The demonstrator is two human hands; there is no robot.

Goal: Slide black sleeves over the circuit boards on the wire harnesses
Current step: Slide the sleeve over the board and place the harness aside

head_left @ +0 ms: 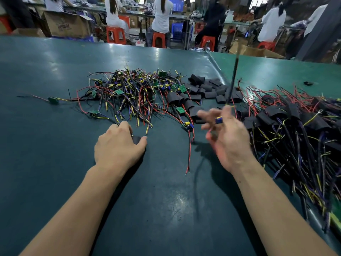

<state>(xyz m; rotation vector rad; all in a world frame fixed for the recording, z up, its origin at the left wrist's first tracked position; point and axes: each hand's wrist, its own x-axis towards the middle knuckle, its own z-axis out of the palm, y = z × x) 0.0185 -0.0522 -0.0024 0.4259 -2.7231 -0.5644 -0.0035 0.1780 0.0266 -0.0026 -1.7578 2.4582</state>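
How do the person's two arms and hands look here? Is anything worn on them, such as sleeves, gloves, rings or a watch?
Both forearms are bare as far as the picture shows, with no sleeve in view. The left hand has no glove, ring or watch that can be seen. The right hand also has no glove or wristband, but it is blurred, so a thin ring cannot be excluded.

Green table (pixel 55 67), orange stools (pixel 115 36), cardboard box (pixel 67 24), seated workers (pixel 162 15), blue crates (pixel 177 30)

Green circuit boards (pixel 119 92), black sleeves (pixel 210 89), teal table (pixel 55 145), orange stools (pixel 115 35)
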